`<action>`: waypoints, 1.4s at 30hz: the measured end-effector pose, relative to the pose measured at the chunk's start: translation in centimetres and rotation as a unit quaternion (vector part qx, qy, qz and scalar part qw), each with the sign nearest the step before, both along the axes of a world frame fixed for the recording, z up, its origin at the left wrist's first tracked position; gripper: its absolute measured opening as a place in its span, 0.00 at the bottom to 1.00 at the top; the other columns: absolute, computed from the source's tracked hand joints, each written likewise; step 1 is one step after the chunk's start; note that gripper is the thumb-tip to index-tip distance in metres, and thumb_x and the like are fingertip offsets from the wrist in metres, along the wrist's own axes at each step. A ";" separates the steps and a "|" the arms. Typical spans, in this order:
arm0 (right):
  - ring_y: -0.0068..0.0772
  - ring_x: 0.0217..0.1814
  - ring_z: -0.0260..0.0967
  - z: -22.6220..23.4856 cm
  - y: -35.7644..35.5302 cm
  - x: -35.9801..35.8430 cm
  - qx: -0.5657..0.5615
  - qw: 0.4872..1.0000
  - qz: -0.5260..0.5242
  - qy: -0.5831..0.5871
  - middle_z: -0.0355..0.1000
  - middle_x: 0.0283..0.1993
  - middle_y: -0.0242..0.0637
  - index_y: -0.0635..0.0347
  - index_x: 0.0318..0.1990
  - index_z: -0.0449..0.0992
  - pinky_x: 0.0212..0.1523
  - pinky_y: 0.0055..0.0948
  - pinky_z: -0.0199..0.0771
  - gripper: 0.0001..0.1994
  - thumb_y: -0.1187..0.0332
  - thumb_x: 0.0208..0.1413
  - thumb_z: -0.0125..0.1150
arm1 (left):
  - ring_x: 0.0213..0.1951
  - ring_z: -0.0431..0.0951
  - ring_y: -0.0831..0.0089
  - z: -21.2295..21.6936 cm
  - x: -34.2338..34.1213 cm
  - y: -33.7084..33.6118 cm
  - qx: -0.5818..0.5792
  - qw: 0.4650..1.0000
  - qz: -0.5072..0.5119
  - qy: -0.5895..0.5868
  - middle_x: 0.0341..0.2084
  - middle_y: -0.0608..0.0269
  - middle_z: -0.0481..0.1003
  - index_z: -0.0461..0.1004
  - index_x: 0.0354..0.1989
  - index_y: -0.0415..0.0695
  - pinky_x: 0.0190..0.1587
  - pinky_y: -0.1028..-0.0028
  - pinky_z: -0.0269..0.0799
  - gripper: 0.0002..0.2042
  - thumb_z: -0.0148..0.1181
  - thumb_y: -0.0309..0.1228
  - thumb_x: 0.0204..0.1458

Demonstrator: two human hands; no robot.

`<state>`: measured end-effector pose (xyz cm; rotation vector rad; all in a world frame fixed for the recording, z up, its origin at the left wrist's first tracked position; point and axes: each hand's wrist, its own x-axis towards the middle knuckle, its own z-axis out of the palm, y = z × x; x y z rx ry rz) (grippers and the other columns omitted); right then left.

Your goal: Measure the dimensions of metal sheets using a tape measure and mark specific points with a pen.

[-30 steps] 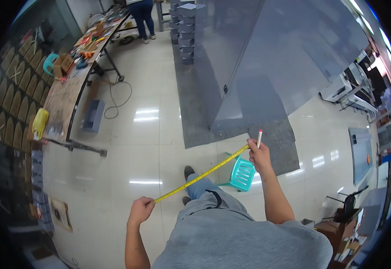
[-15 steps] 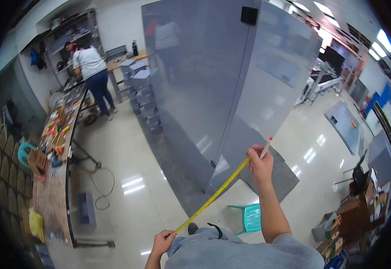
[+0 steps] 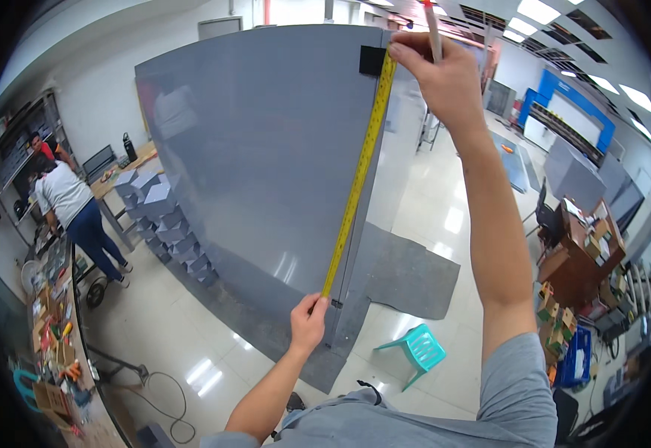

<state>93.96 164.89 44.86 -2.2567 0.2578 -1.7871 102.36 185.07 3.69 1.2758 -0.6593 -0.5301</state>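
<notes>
1. A yellow tape measure [image 3: 355, 179] runs up the middle of the frame, stretched taut along the vertical edge of a tall grey metal cabinet [image 3: 266, 164].
2. The right hand [image 3: 437, 71], at the top centre, pinches the tape's upper end against the cabinet's top corner, fingers closed on it, just beside a small black square patch [image 3: 371, 60]; the same hand also grips a slim white pen with a red tip [image 3: 433, 30].
3. The left hand [image 3: 309, 322], lower centre, has its fingers curled together around the tape's lower end, held against the cabinet's edge near its base.
4. The tape's long axis stands close to upright, leaning a little: its top sits further right in the frame than its bottom.
5. Judging by its look, the tape is a thin, light, springy blade: stiff only while kept under tension, likely to buckle or slip sideways on the smooth metal if either end loosens. The sensible holds are the two ends, pressed flat to the panel.
6. Elsewhere: a turquoise plastic stool [image 3: 417, 349] at lower centre right, a cluttered workbench [image 3: 57, 351] at lower left, and a person in a white top [image 3: 72, 205] at the left.
</notes>
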 end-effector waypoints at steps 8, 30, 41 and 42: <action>0.27 0.32 0.73 2.0 0.4 2.5 -0.062 0.971 -0.200 0.114 0.79 0.33 0.36 0.58 0.44 0.87 0.33 0.23 0.68 0.11 0.62 0.63 0.66 | 0.32 0.73 0.78 -2.4 2.0 -5.6 -0.024 0.999 0.018 -0.028 0.30 0.65 0.79 0.80 0.43 0.35 0.38 0.80 0.68 0.10 0.57 0.29 0.62; 0.31 0.30 0.74 5.5 -1.4 2.6 -0.040 0.980 -0.126 0.147 0.81 0.31 0.38 0.58 0.43 0.88 0.35 0.26 0.72 0.12 0.60 0.58 0.69 | 0.33 0.73 0.76 -0.6 3.3 -7.8 -0.057 0.997 -0.036 -0.025 0.30 0.63 0.79 0.79 0.42 0.35 0.40 0.79 0.69 0.11 0.56 0.31 0.62; 0.38 0.36 0.79 6.4 -1.4 2.2 0.009 0.974 -0.111 0.196 0.82 0.35 0.41 0.58 0.42 0.87 0.39 0.28 0.76 0.14 0.57 0.61 0.66 | 0.33 0.74 0.72 -0.1 3.6 -8.3 -0.043 0.989 0.048 -0.133 0.32 0.61 0.78 0.78 0.44 0.35 0.40 0.75 0.70 0.11 0.56 0.32 0.63; 0.37 0.36 0.79 6.4 -1.2 2.2 0.003 0.974 -0.108 0.198 0.82 0.35 0.41 0.58 0.42 0.87 0.39 0.28 0.76 0.14 0.58 0.61 0.66 | 0.33 0.74 0.72 -0.1 3.8 -8.6 -0.042 0.987 0.064 -0.142 0.32 0.61 0.78 0.78 0.44 0.35 0.40 0.75 0.70 0.11 0.56 0.32 0.63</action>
